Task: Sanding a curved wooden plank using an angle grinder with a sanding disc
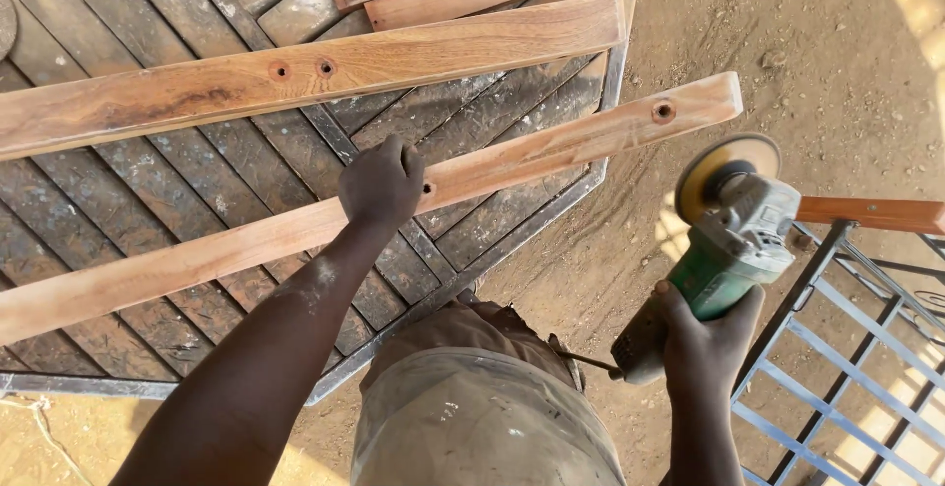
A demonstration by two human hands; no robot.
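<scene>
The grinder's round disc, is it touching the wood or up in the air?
In the air. The disc on the grinder in the right hand hangs beside the plank, apart from it.

— What's the ground like?
— Bare sandy dirt (817,43), with sun patches at the right edge.
— And the furniture?
— A worn slatted table (138,33) in a metal frame, paint-flecked. Off to the right stands a blue metal rack (847,348) carrying a wooden rail (876,213).
</scene>
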